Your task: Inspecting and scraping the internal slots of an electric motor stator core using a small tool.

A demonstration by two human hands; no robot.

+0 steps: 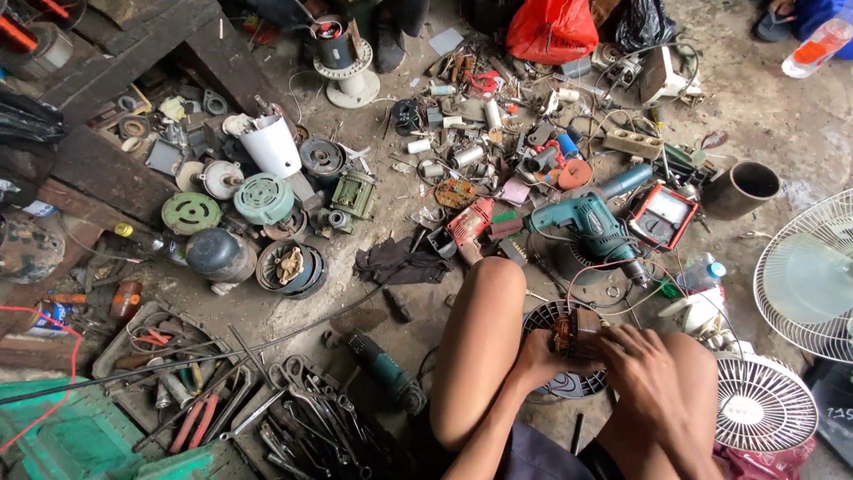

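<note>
Fan motor (569, 333), copper windings showing, on the floor between our knees: we grip it with left hand (538, 360) and right hand (641, 366), mid-dismantling, teal drill (591, 227) beyond; next likely needs fine fingertip work

Copper-wound metal motor core (567, 336), glossy teal plastic drill (588, 224), matt black cloth rag (398, 263), rough concrete floor (782, 124).

Bare arms and knees (dark shorts)
</note>
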